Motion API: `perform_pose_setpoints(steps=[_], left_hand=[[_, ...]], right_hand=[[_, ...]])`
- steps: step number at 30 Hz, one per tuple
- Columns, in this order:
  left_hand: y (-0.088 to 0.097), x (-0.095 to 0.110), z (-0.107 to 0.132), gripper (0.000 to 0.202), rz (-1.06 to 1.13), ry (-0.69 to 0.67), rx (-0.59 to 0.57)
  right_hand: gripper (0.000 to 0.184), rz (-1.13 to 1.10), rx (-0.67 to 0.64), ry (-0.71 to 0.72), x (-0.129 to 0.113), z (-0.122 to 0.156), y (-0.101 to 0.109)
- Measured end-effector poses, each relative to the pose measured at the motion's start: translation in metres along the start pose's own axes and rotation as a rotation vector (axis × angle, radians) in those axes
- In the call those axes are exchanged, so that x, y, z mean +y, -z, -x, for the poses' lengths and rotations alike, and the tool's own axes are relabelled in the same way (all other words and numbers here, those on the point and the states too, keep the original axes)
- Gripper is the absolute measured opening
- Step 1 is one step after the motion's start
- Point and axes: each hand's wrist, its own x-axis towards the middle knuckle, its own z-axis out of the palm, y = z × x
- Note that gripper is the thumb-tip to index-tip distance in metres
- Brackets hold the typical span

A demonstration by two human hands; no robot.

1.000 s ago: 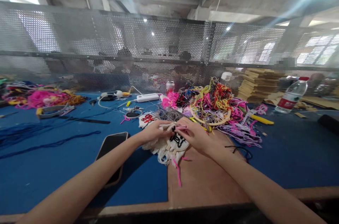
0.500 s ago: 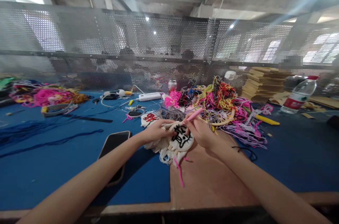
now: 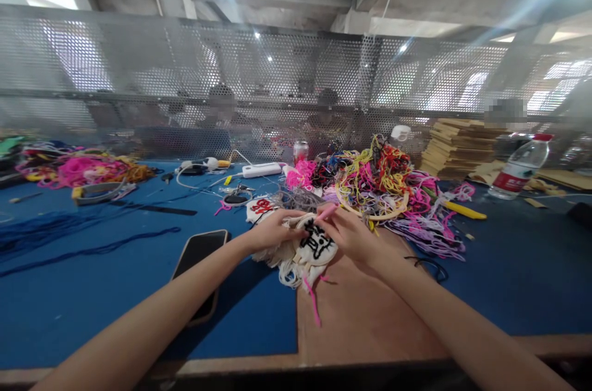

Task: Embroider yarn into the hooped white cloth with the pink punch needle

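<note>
My left hand [image 3: 276,232] is closed on the left edge of a small round embroidery piece [image 3: 327,250], white cloth with a black yarn pattern. In my right hand [image 3: 354,232] is a pink punch needle [image 3: 327,213], a thick pen-like handle pinched over the upper right of the cloth. Its tip is hidden by my fingers. Loose white yarn [image 3: 289,272] hangs below the piece, and a pink strand [image 3: 314,304] trails down to the table. A second white piece with red stitching [image 3: 261,208] lies just behind my left hand.
Behind my hands lies a tangled heap of coloured yarn [image 3: 370,172] with a wooden hoop [image 3: 393,216]. A phone [image 3: 198,255] rests under my left forearm. A water bottle [image 3: 520,169] and stacked brown sheets [image 3: 457,147] stand at right; a perforated screen [image 3: 287,70] rises behind.
The pink punch needle has shifted slightly left and down and now tilts differently, with less of its handle showing. My right hand moved with it; my left hand keeps its hold.
</note>
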Motion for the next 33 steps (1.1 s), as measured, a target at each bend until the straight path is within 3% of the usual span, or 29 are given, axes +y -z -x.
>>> perform_pose_setpoints(steps=[3, 8, 14, 25, 33], left_hand=[[0.0, -0.0009, 0.0, 0.037, -0.009, 0.002, 0.003], [0.0009, -0.0018, 0.0, 0.036, -0.045, -0.005, -0.008], [0.0023, -0.0026, -0.0001, 0.044, 0.001, -0.023, -0.03], [0.0009, -0.0022, 0.0005, 0.043, 0.063, 0.048, -0.034], [0.001, -0.0024, 0.0002, 0.042, 0.021, 0.04, -0.013]], right_hand=[[0.012, -0.043, -0.037, 0.026, -0.0004, 0.0001, -0.0004], [0.016, 0.107, -0.156, 0.039, -0.0041, -0.0008, -0.0003], [0.015, -0.002, 0.021, -0.077, -0.0015, -0.0013, -0.0024], [0.019, -0.198, -0.009, -0.138, 0.0019, -0.0007, 0.0038], [0.015, -0.086, -0.004, -0.081, 0.0016, -0.0015, 0.003]])
